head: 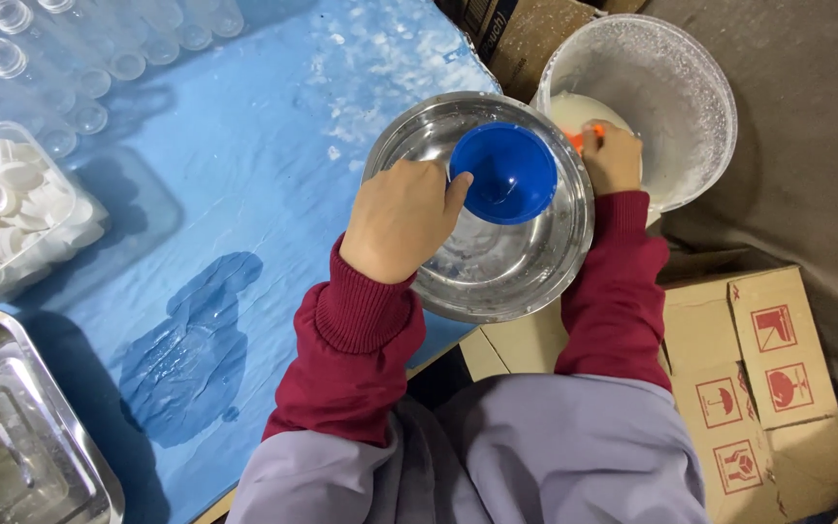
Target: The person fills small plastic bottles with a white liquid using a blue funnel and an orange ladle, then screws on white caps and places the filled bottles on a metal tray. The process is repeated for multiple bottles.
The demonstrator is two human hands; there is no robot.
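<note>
Now | left hand point(402, 221) closed on blue funnel point(503, 173) | right hand point(611, 155) gripping orange handle point(578, 137) | red-symbol carton point(768, 383) right

One camera only, worn on the person's head, looks almost straight down and sits close over the work. The left hand point(402, 219) and right hand point(611, 155) fall near the middle of the frame. Past the fingertips lies the far blue tabletop point(244, 155); back from the wrists, the lap and a cardboard box point(778, 378) fill the near edge.
</note>
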